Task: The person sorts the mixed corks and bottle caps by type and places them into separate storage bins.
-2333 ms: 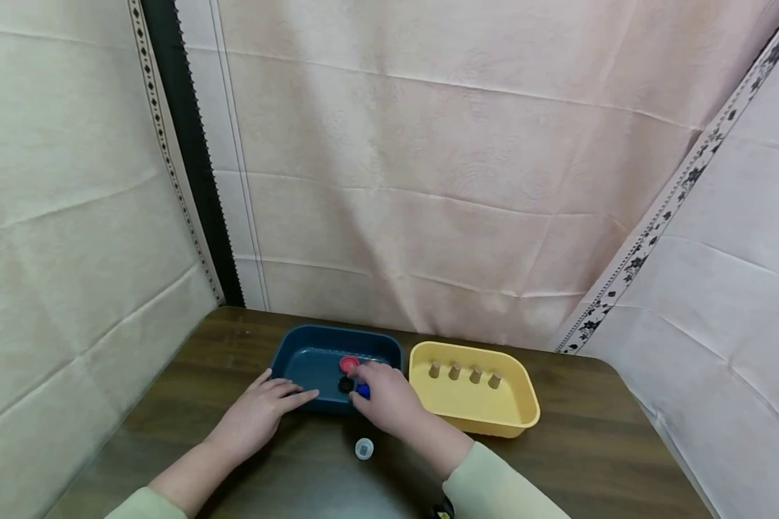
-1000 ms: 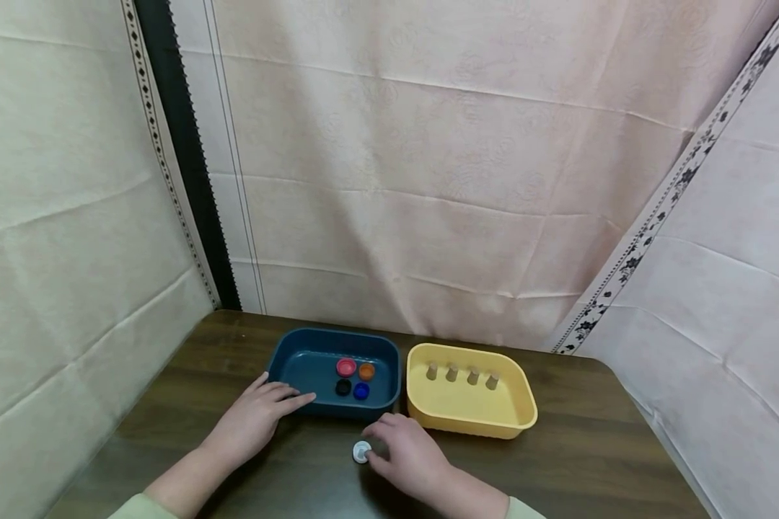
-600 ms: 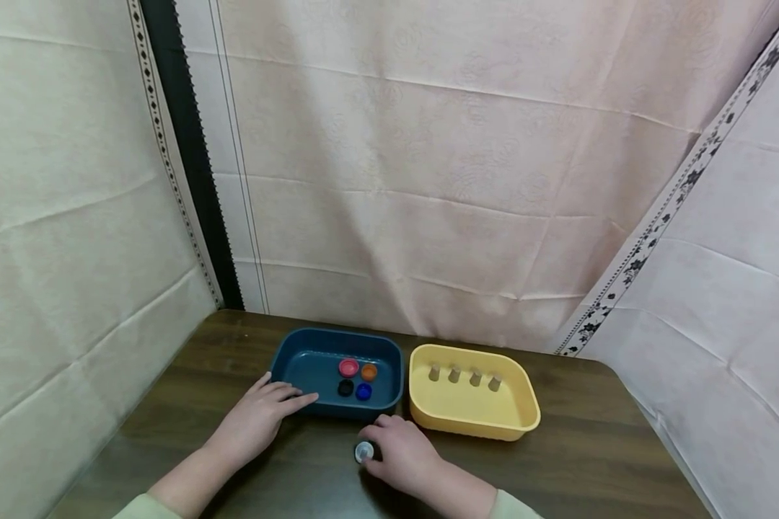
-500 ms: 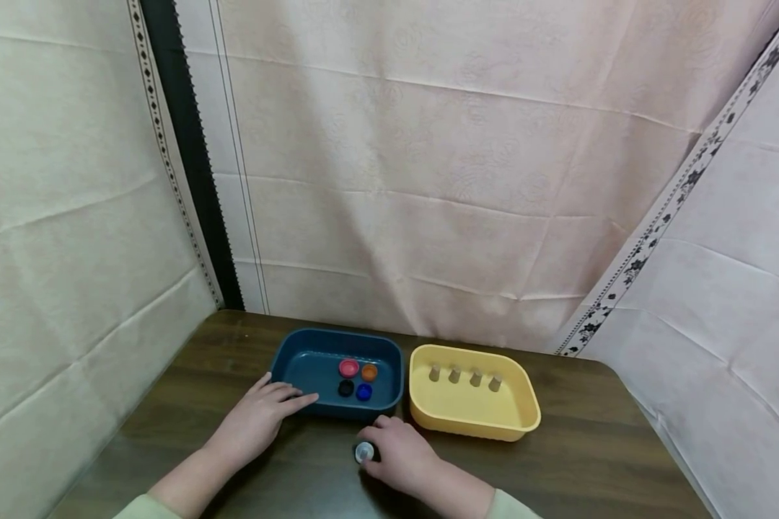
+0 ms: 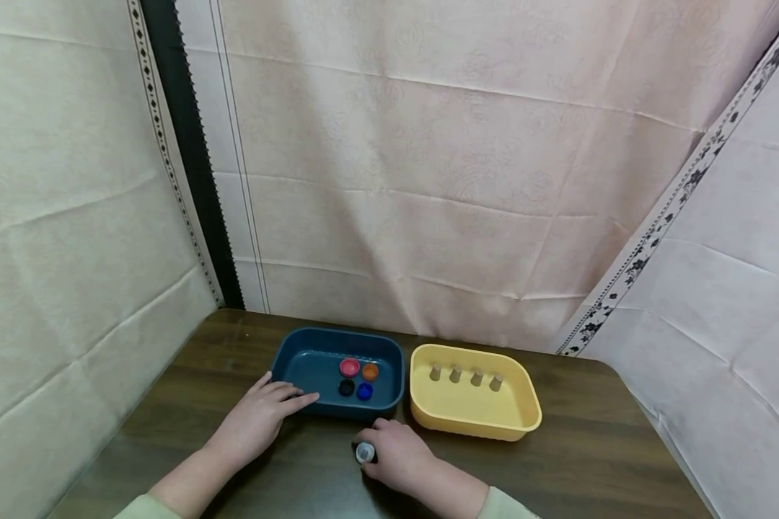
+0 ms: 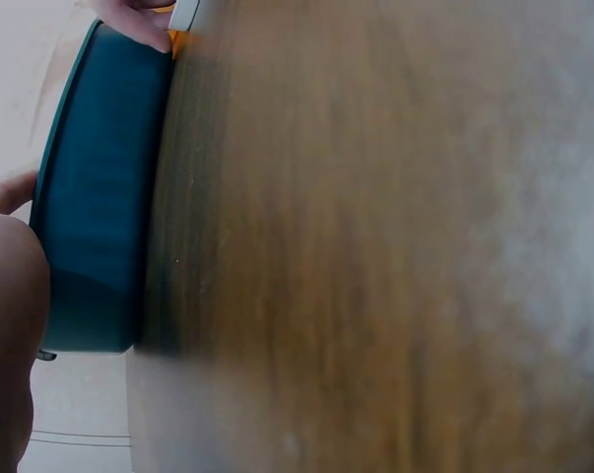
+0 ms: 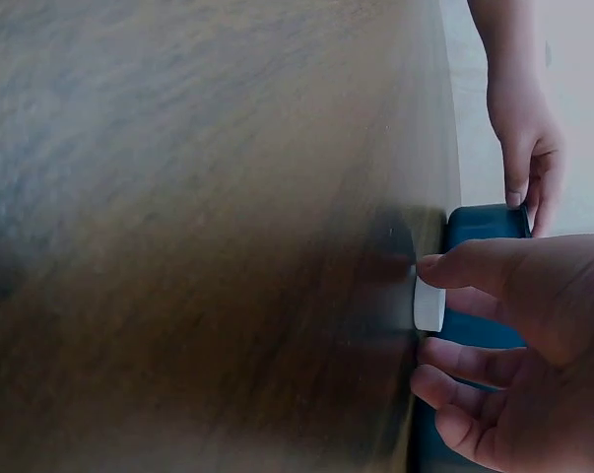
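In the head view my right hand [image 5: 399,454] pinches a small round white cap [image 5: 365,453] between thumb and finger, low over the table in front of the blue tray. The right wrist view shows the thumb against the edge of this white cap [image 7: 429,301], with the other fingers bent beside it. My left hand [image 5: 256,422] rests on the near left rim of the blue tray [image 5: 337,331], its fingers fairly straight. Inside that tray lie a pink cap [image 5: 349,367], an orange cap [image 5: 370,372], a black cap [image 5: 347,388] and a blue cap [image 5: 365,391].
A yellow tray [image 5: 474,422] stands just right of the blue one, with several small brown cork-like pieces [image 5: 456,375] in a row. Both trays sit near the back edge of the wooden table [image 5: 591,447]. Cloth hangs behind and at both sides.
My right hand has left the blue tray, where it was at the blue cap, come back toward the front, and taken hold of the white cap. The left hand has stayed put.
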Tool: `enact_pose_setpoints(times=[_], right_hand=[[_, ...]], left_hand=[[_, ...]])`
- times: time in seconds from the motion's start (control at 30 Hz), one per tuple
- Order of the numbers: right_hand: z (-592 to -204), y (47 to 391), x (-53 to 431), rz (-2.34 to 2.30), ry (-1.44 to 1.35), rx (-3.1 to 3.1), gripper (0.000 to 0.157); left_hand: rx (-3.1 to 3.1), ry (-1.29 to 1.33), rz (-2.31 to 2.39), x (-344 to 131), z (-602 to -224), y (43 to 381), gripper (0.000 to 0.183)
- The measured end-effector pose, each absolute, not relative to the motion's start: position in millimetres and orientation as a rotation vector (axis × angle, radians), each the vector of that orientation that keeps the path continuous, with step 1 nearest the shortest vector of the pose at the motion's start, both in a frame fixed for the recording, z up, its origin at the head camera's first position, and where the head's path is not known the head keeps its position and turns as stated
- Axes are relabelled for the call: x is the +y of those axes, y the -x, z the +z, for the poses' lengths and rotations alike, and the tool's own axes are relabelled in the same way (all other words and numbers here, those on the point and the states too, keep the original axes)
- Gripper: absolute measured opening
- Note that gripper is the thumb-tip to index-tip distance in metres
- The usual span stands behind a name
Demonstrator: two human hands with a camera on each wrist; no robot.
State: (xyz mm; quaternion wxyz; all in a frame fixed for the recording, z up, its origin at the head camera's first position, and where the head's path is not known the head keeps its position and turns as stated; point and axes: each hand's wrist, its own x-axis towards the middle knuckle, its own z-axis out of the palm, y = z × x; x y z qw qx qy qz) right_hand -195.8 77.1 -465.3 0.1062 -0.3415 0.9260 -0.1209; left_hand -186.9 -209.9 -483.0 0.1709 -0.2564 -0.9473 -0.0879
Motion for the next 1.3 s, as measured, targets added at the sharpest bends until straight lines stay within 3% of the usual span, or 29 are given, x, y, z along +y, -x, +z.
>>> enact_pose_setpoints(times=[0.93, 1.3], right_hand=[[-457.7, 192.5, 83.0, -0.477, 1.049, 2.774, 0.022], [-437.4, 194.8, 81.7, -0.536, 1.119, 2.809, 0.03]], left_hand=[[-2.669, 0.719, -0.239, -209.6, -485.1, 185.9, 0.056], [-2.658, 0.736, -0.228, -209.7, -485.6, 186.3, 0.057]])
